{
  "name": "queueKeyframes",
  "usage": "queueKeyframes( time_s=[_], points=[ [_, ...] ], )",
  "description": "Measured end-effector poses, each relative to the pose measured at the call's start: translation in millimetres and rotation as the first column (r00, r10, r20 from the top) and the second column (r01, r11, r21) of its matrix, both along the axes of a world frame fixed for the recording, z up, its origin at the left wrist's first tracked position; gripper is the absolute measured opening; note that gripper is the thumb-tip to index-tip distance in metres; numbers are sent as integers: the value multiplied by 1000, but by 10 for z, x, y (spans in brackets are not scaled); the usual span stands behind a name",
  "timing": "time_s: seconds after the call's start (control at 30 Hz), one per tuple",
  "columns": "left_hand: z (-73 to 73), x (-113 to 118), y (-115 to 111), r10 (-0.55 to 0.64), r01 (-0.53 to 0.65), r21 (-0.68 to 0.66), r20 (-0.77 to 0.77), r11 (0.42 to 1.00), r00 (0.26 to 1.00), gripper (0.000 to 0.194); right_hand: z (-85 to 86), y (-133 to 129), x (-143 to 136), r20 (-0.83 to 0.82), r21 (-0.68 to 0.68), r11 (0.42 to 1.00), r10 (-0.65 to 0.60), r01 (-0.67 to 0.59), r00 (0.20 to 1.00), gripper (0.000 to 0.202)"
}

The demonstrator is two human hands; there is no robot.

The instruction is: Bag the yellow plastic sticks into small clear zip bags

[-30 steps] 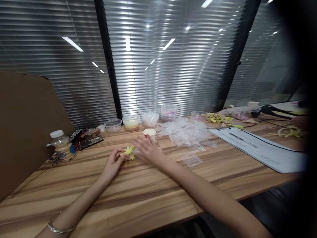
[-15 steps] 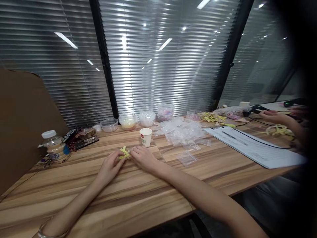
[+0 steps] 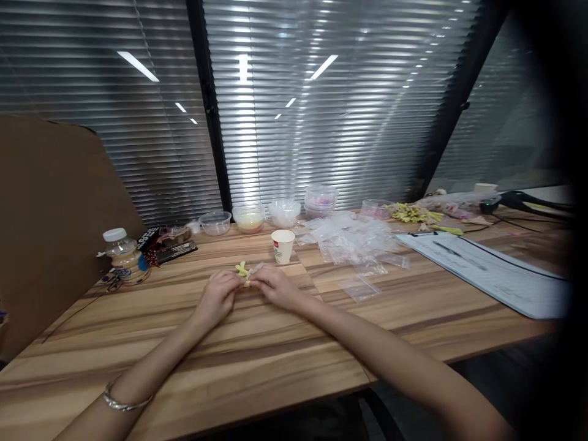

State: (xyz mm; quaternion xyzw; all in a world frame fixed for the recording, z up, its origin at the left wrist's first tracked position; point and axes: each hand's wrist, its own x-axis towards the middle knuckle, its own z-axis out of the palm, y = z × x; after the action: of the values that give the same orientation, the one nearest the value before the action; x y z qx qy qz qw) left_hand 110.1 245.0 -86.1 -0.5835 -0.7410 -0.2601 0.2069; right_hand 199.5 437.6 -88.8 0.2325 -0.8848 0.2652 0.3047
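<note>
The left hand and right hand pinch a yellow piece with narrowed fingers; it sits between their fingertips, with a paper cup standing just beyond the right hand's fingers.

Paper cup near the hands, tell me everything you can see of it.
The cup looks like off-white paper, tapering toward its base. On its side are a red patch and small, unreadable dark print. It stands upright, mouth open, on the wood-grained table, beyond the right hand, and is not held. Its contents can't be made out.
</note>
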Motion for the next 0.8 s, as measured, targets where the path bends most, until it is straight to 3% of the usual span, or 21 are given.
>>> queueKeyframes(
  time_s=[0.17, 0.4, 0.8],
  points=[
    [-41, -3, 12, 55, -62, -97, -67, 993, 996, 25, 13, -35, 10, -16, 219, 968, -120, 121, 993, 31],
    [-75, -85, 25, 57, -80, -133, -164, 988, 985, 24, -28, -25, -69, 39, 118, 987, -114, 109, 993, 24],
    [-176, -143, 56, 51, -64, -221, -64, 973, 997, 27, -70, -37, -81, -27, 287, 943, -166, 167, 986, 27]
  ],
)
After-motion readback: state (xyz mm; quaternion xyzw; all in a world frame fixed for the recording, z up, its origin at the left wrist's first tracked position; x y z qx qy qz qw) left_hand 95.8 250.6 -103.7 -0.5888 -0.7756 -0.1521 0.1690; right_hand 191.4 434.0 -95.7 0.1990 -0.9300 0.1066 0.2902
